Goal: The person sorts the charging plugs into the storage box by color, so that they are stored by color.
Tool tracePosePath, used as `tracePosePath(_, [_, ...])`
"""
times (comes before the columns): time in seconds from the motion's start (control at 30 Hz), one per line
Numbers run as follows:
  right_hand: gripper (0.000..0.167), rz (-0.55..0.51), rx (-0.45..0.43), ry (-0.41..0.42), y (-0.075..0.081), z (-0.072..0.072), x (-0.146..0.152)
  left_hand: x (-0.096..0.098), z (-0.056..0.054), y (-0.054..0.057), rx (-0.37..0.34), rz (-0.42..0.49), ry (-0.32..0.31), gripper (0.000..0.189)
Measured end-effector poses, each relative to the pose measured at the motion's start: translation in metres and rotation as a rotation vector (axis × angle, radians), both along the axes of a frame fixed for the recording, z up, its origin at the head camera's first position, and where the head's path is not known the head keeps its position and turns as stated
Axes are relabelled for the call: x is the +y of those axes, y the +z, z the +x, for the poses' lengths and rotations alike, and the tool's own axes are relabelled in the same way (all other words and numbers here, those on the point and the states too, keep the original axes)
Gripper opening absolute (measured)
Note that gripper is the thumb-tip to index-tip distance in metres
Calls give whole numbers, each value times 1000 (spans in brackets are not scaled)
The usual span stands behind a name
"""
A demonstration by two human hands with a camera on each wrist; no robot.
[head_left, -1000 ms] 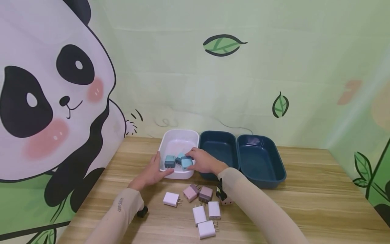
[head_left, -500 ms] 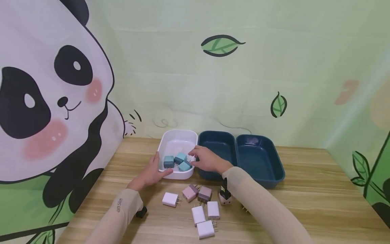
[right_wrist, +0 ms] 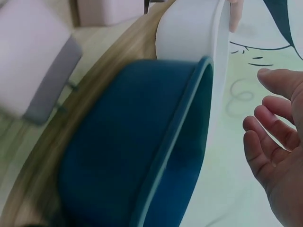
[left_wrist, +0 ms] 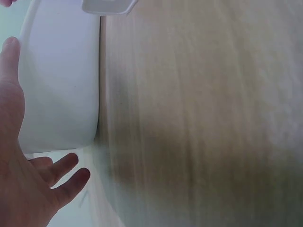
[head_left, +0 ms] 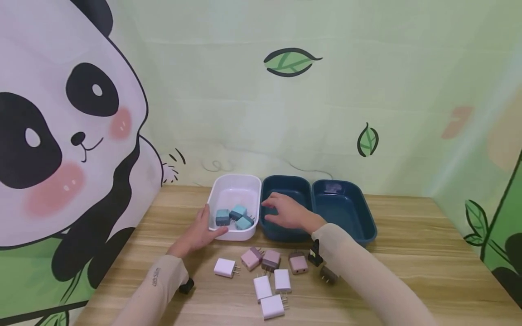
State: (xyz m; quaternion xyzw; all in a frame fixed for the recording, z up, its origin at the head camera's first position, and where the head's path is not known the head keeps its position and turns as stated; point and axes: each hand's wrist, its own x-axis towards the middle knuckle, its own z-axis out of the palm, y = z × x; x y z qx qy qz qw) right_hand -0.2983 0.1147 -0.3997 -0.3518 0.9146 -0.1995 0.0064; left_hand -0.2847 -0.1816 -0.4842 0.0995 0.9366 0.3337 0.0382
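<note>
My left hand (head_left: pixel 197 232) rests against the near left corner of a white bin (head_left: pixel 234 236). In the left wrist view its thumb (left_wrist: pixel 10 64) lies along the bin's front wall, and its fairly straight fingers (left_wrist: pixel 71 187) spread past the corner. Inside that bin lie three two-tone blue plug chargers (head_left: pixel 239 211), prongs showing. Over the middle dark blue bin (head_left: pixel 287 177) is my right hand (head_left: pixel 290 212), holding nothing. The right wrist view shows its fingers (right_wrist: pixel 272 120) loosely bent and thumb apart, beyond the blue rim.
Several white plug chargers (head_left: pixel 272 307) lie on the wooden table (head_left: pixel 212 299) before the bins. Pink and brown-banded chargers (head_left: pixel 252 258) lie behind them, with a dark one (head_left: pixel 328 275) beside the right sleeve. Another dark blue bin (head_left: pixel 344 213) stands at the right, touching the middle one.
My right hand has let go of a blue charger in the white bin and moved right, over the middle bin. My left hand keeps its place at the white bin's corner.
</note>
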Motion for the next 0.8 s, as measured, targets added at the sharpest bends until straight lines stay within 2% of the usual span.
tracePosePath(0.2, [36,13,29,-35,2,4,21,-3,2,1,43,-12,5,108])
tracePosePath(0.37, [37,7,43,-88,-4,5,46,2,9,14,137,-69,-24,95])
tracePosePath(0.53, [42,9,66,-156,-14,7,71,11,25,27,286,-113,-164,66])
tracePosePath(0.6, [46,25,59,-192,-18,8,79,15,34,30,317,-126,-226,56])
tracePosePath(0.8, [64,27,22,-270,-27,10,95,26,56,34,279,-143,-363,44])
